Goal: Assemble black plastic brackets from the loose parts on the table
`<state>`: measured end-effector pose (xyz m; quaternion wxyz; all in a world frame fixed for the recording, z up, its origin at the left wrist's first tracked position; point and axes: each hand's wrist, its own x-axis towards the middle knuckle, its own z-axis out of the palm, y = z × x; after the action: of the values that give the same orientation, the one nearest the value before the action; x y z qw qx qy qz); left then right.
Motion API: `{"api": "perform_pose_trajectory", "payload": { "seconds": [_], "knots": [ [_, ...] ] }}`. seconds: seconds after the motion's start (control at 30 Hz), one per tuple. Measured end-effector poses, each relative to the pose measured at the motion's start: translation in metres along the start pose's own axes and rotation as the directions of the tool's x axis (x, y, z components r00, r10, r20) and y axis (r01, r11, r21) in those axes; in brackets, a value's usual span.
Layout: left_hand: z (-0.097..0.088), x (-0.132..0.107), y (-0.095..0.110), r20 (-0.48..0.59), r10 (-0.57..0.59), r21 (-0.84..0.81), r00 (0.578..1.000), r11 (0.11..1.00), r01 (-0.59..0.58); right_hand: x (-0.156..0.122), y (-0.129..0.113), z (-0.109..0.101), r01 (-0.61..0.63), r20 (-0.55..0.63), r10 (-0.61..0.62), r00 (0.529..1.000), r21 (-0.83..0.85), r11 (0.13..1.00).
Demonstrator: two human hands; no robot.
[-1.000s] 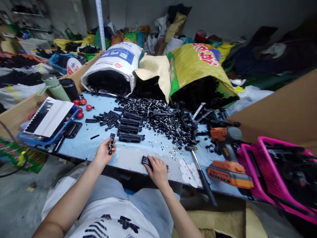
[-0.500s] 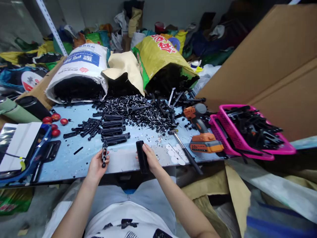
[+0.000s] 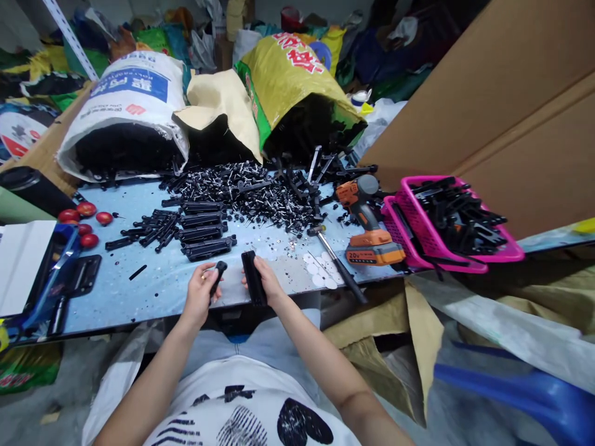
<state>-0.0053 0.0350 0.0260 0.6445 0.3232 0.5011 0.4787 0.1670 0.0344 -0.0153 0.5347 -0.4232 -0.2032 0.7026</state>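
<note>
My left hand point(image 3: 199, 296) is closed round a small black plastic piece point(image 3: 217, 275) at the near edge of the pale blue table point(image 3: 153, 282). My right hand point(image 3: 268, 286) grips a longer flat black plastic part point(image 3: 253, 285) just to the right of it. The two parts are a few centimetres apart, tilted toward each other. Just beyond my hands lie a stack of long black assembled parts point(image 3: 203, 230) and a heap of small black pieces point(image 3: 253, 198).
An orange cordless drill point(image 3: 369, 226) and a hammer point(image 3: 335, 261) lie to the right. A pink basket point(image 3: 446, 226) holds black parts. Open sacks, white point(image 3: 123, 102) and yellow point(image 3: 297, 83), sit at the back. Red fruits point(image 3: 81, 217) and a blue tray point(image 3: 44, 272) are at left. Cardboard point(image 3: 502, 111) stands right.
The view swung right and down. My left hand brought its small piece rightward, closer to the long part in my right hand, which was lifted off the table edge a second ago.
</note>
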Motion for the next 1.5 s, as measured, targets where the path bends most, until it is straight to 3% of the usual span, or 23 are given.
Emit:
{"api": "perform_pose_trajectory", "payload": {
  "seconds": [0.17, 0.27, 0.33, 0.4, 0.5, 0.57, 0.63, 0.77, 0.87, 1.07, 1.17, 1.23, 1.27, 1.33, 1.4, 1.5],
  "knots": [
    [0.017, -0.003, -0.011, 0.146, 0.106, 0.274, 0.984, 0.951, -0.143, -0.005, -0.005, 0.019, 0.095, 0.134, -0.065, 0.989, -0.231, 0.968],
    [0.013, -0.003, -0.009, 0.188, 0.283, 0.466, 0.941, 0.817, -0.339, -0.004, -0.01, 0.016, 0.22, 0.205, -0.143, 0.968, -0.425, 0.878],
    [0.009, -0.004, -0.005, 0.258, 0.396, 0.587, 0.881, 0.66, -0.469, -0.002, -0.016, 0.01, 0.384, 0.306, -0.246, 0.92, -0.563, 0.732],
    [0.004, -0.005, -0.001, 0.338, 0.427, 0.651, 0.838, 0.538, -0.536, 0.001, -0.024, 0.004, 0.547, 0.437, -0.33, 0.837, -0.641, 0.539],
    [0.001, -0.005, -0.001, 0.392, 0.421, 0.672, 0.818, 0.475, -0.567, 0.005, -0.034, -0.003, 0.694, 0.604, -0.345, 0.719, -0.658, 0.293],
    [0.003, -0.005, -0.005, 0.382, 0.439, 0.667, 0.813, 0.478, -0.572, 0.006, -0.036, -0.003, 0.737, 0.662, -0.336, 0.67, -0.646, 0.197],
    [0.009, -0.006, -0.01, 0.325, 0.5, 0.654, 0.803, 0.494, -0.573, 0.004, -0.033, 0.002, 0.75, 0.664, -0.371, 0.649, -0.638, 0.171],
    [0.022, -0.006, -0.017, 0.147, 0.673, 0.622, 0.725, 0.507, -0.597, -0.004, -0.014, 0.021, 0.697, 0.513, -0.515, 0.687, -0.664, 0.27],
    [0.022, -0.003, -0.014, 0.158, 0.7, 0.598, 0.697, 0.494, -0.631, -0.011, -0.001, 0.032, 0.65, 0.425, -0.548, 0.72, -0.69, 0.32],
    [0.007, 0.007, -0.006, 0.266, 0.606, 0.54, 0.75, 0.551, -0.636, -0.014, 0.014, 0.034, 0.603, 0.331, -0.585, 0.74, -0.711, 0.361],
    [0.002, 0.01, -0.017, 0.151, 0.495, 0.502, 0.855, 0.707, -0.498, -0.008, 0.015, 0.032, 0.557, 0.353, -0.489, 0.798, -0.742, 0.374],
    [-0.001, 0.012, -0.028, 0.018, 0.32, 0.41, 0.947, 0.862, -0.299, -0.003, 0.01, 0.03, 0.504, 0.395, -0.347, 0.851, -0.8, 0.326],
    [-0.002, 0.013, -0.033, -0.051, 0.225, 0.336, 0.973, 0.921, -0.196, 0.0, 0.006, 0.028, 0.473, 0.401, -0.281, 0.872, -0.839, 0.271],
    [-0.007, 0.014, -0.042, -0.17, 0.092, 0.179, 0.981, 0.982, -0.062, 0.005, -0.004, 0.022, 0.424, 0.39, -0.219, 0.895, -0.895, 0.138],
    [-0.013, 0.012, -0.047, -0.231, 0.048, 0.092, 0.972, 0.995, -0.027, 0.008, -0.011, 0.011, 0.4, 0.376, -0.245, 0.894, -0.915, 0.056],
    [-0.025, 0.002, -0.045, -0.164, 0.032, 0.201, 0.986, 0.98, 0.002, 0.009, -0.014, -0.011, 0.396, 0.361, -0.325, 0.874, -0.917, 0.05]
  ]
}}
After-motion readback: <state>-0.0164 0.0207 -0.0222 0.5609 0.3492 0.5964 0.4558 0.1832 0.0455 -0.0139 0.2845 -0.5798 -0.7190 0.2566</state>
